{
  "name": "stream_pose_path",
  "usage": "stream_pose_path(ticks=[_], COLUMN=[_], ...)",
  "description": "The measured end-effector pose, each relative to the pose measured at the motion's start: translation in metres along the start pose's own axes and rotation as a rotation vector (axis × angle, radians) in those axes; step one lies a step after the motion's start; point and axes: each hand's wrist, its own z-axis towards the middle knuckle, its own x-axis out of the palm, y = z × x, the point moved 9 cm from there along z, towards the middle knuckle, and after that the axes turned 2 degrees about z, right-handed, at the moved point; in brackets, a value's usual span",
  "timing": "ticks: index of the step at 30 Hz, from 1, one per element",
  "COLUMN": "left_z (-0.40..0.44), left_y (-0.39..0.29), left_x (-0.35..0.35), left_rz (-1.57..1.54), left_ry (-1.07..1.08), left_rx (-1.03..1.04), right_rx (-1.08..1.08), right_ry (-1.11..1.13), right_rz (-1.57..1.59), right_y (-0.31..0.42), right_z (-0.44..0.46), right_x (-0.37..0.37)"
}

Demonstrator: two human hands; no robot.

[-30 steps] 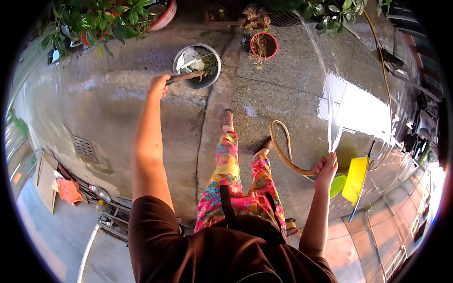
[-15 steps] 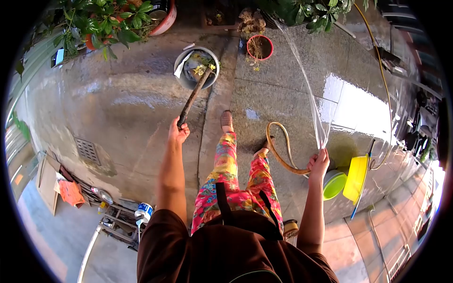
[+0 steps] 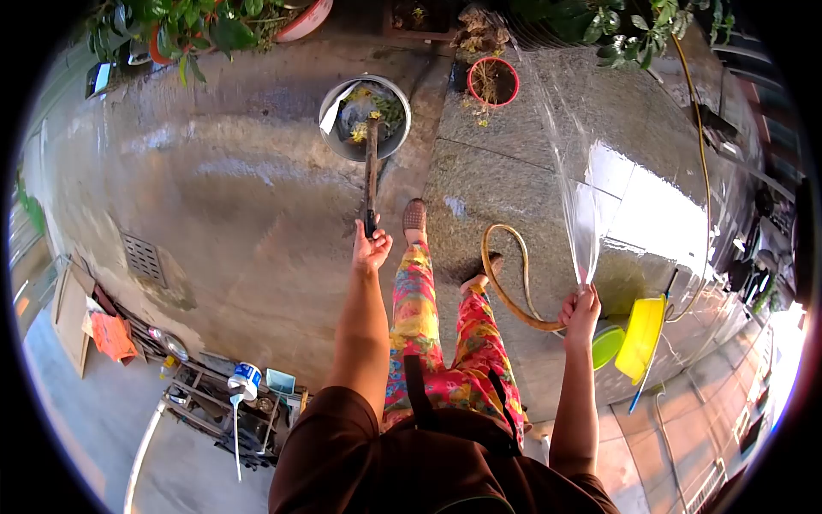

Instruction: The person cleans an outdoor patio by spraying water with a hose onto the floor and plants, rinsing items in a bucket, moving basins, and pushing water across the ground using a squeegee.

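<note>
My left hand (image 3: 372, 248) grips the dark lower end of a wooden stick (image 3: 371, 171). The stick's far end reaches into a grey bucket (image 3: 405, 127) that holds green leaves, yellow bits and something white at its left side. My right hand (image 3: 581, 310) is closed round the end of a yellowish hose (image 3: 511, 300), which loops on the ground to the left of the hand. Water (image 3: 584, 231) sprays from the hose end, away from me toward the plants at the top right.
A red-rimmed pot (image 3: 493, 81) stands right of the bucket. Near my right hand are a green basin (image 3: 607, 345) and a yellow basin (image 3: 640, 338). A drain grate (image 3: 144, 259) lies at the left, above a cluttered rack (image 3: 210, 398). The ground is wet.
My left hand has moved right and nearer to me, swinging the stick from sideways to nearly straight ahead. The bucket's contents have shifted. The water spray has moved slightly.
</note>
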Motion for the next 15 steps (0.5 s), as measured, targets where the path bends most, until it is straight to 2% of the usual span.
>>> stream_pose_path(ticks=[6, 9, 10, 11, 13, 15], left_z=[0.027, 0.034, 0.049, 0.066, 0.074, 0.078], left_y=[0.003, -0.004, -0.010, -0.022, -0.049, -0.064], left_x=[0.045, 0.039, 0.022, 0.013, 0.008, 0.024], left_rz=[0.004, 0.344, 0.358, 0.343, 0.479, 0.698], left_ry=[0.181, -0.165, -0.156, -0.102, -0.249, -0.314], left_rx=[-0.047, 0.001, -0.036, 0.010, 0.155, 0.202], right_rx=[-0.024, -0.002, -0.010, -0.020, 0.003, -0.013], right_ry=[0.075, 0.085, 0.117, 0.150, 0.138, 0.128], right_rz=[-0.059, -0.072, -0.065, -0.055, -0.063, -0.069], right_y=[-0.017, -0.029, -0.033, -0.036, -0.041, -0.043], right_z=[0.007, 0.014, 0.017, 0.021, 0.024, 0.024], right_x=[0.018, 0.025, 0.028, 0.031, 0.031, 0.023])
